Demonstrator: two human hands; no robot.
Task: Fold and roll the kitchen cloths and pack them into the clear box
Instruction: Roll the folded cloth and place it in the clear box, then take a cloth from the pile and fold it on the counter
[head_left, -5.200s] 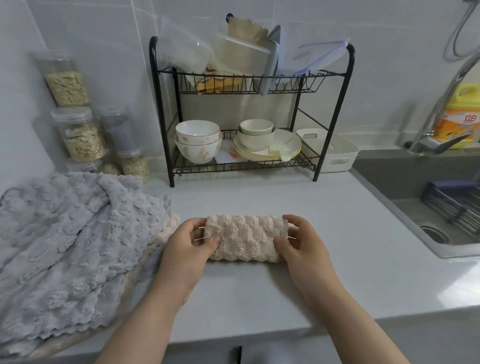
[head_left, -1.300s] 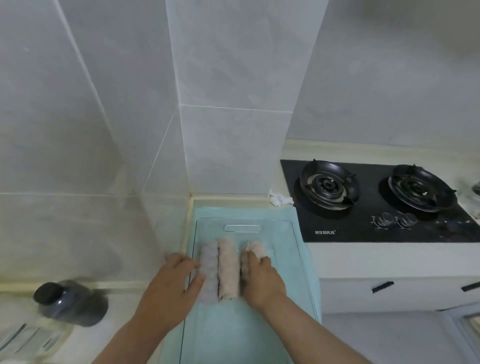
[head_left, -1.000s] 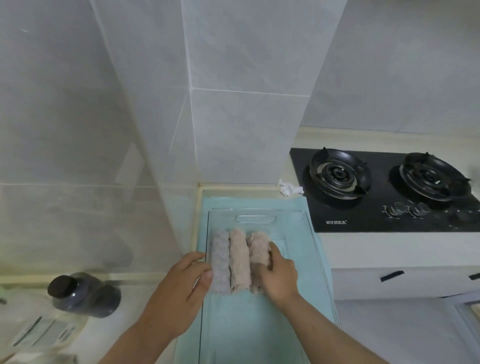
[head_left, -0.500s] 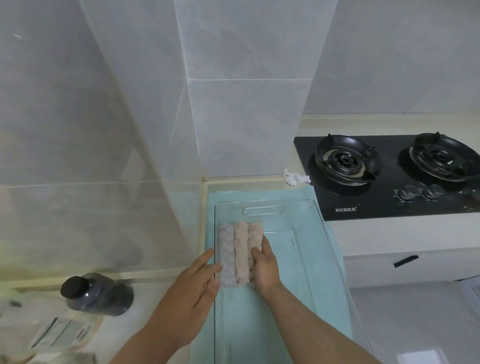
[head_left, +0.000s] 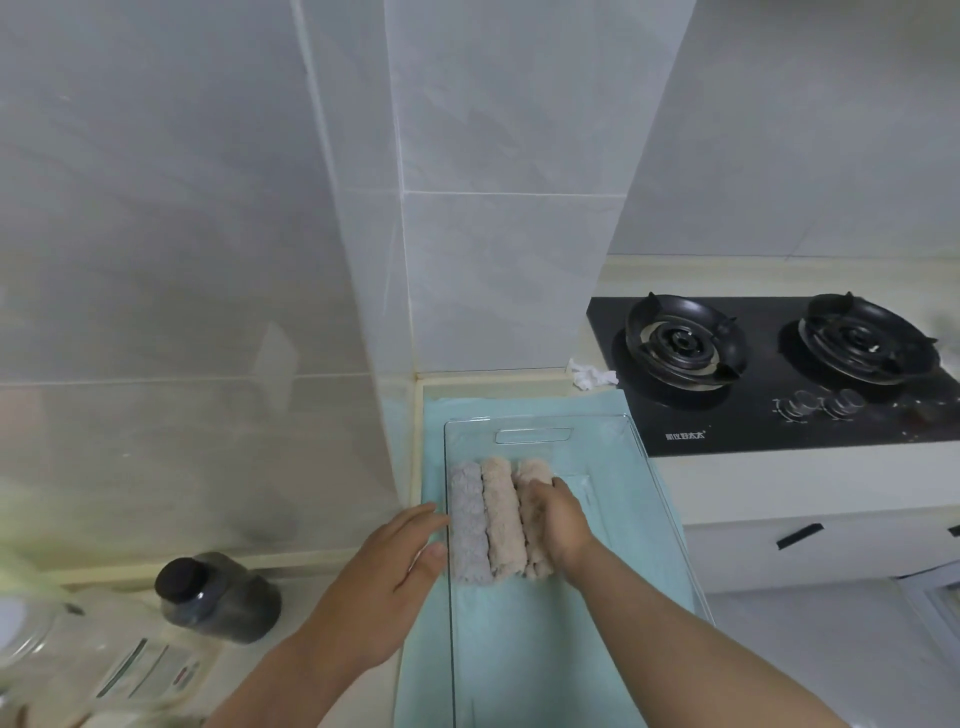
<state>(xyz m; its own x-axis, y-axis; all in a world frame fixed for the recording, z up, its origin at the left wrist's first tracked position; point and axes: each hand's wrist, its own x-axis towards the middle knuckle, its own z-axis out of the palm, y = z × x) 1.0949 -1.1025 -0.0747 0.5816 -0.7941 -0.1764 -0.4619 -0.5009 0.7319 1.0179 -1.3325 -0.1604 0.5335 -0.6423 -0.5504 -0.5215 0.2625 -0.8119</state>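
Black gas hob (head_left: 779, 374), dark jar (head_left: 218, 597)

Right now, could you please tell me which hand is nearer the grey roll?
Left. The left hand lies right beside the grey roll, on its left; the right hand holds the right roll, beyond the middle one.

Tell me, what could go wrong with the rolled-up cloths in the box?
1. The right hand holds the right-hand beige roll against the middle roll and the grey roll. The clear box is bare beside it, so once let go the roll might loosen or flop over.
2. The box sits on a teal towel, so a sideways push could slide it. The left hand at its wall should help.
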